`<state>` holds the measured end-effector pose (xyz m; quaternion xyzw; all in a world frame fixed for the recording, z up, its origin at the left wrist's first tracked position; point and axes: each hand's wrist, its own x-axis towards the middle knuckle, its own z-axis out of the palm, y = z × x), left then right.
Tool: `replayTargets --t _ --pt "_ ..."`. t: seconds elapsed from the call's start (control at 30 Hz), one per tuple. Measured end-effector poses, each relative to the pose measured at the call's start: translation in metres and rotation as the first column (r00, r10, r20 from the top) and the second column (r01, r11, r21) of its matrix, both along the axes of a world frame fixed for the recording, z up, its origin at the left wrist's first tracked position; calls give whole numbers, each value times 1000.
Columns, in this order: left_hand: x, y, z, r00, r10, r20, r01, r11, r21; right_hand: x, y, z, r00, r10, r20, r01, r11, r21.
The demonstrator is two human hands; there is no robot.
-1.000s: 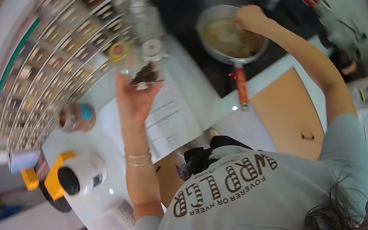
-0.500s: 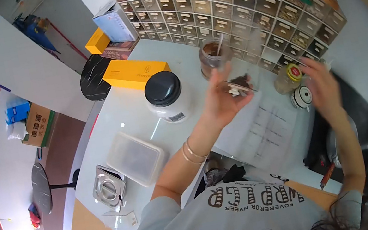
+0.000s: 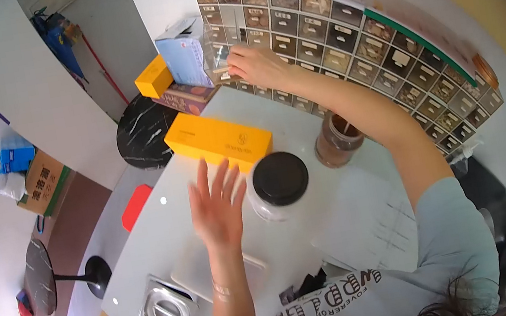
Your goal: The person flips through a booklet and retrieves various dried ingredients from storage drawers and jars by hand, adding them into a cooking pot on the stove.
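Note:
My right hand (image 3: pixel 256 67) reaches across to the left end of the drawer cabinet (image 3: pixel 318 30). Its fingers are closed on the front edge of a clear plastic drawer (image 3: pixel 217 57), which sticks out from the cabinet; I cannot make out what is inside. My left hand (image 3: pixel 216 208) is open above the table, fingers spread, holding nothing. Beside it are a long yellow box (image 3: pixel 217 140) and a white jar with a black lid (image 3: pixel 280 179). Under my right forearm stands an open jar of brown contents (image 3: pixel 336 142).
A flat translucent container (image 3: pixel 255 270) and a steel lidded pan (image 3: pixel 166 310) lie near my left forearm. Printed sheets (image 3: pixel 365 229) lie at the right. A blue-white carton (image 3: pixel 184 59) and a small yellow box (image 3: pixel 152 77) stand beyond the table's far corner.
My right hand has swung from the right side to the cabinet's left end. My left hand has let go of the small piece with dark contents and moved left, opening. The view has turned.

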<state>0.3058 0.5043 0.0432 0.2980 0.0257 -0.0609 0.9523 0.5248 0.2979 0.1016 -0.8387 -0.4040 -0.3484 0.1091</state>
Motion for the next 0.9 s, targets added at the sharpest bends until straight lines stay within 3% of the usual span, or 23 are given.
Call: replayTargets --t 0.03,0.13,0.23,0.3,0.43,0.5,0.6,0.63,0.7,0.73,0.77,0.83,0.87,0.9 --pt "-13 11 -6 998 -4 62 1 999 54 24 -1 -3 1000 -8 14 8 1000 -3" --pt "-49 28 -30 1000 -14 10 12 987 160 62 1 -10 971 -236 39 238 970 -55" --pt "-69 37 -43 1000 -3 -30 8 982 189 73 0 -25 939 -334 -80 325 939 -110" --pt "-72 40 -48 999 -4 -54 15 977 214 77 3 -32 949 -310 -59 304 948 -92" --pt "-68 42 -54 1000 2 -11 1 968 251 84 30 -5 931 -349 -103 346 937 -46" --pt "-65 45 -56 1000 5 4 -6 965 263 93 46 10 851 -470 -234 453 882 -126" --pt "-64 52 -62 1000 16 9 -18 968 251 100 63 23 811 -520 -269 514 852 -99" --pt "-66 56 -66 999 40 -9 -37 968 249 105 59 21 805 -527 -272 521 847 -99" --pt "-67 61 -72 998 58 -29 -49 969 241 115 50 17 840 -539 -65 522 834 -179" --pt "-68 63 -74 996 76 -47 -62 967 248 111 46 28 735 -637 -232 617 771 -158" --pt "-67 65 -75 993 96 -65 -76 964 256 112 38 29 731 -642 -232 621 766 -164" --pt "-65 67 -79 991 116 -73 -94 963 253 120 18 33 735 -677 -21 652 716 -251" --pt "-64 69 -80 987 141 -79 -117 959 258 128 9 26 761 -584 281 638 752 -164" --pt "-64 70 -80 986 146 -85 -119 957 263 134 2 16 692 -455 560 595 799 -87"
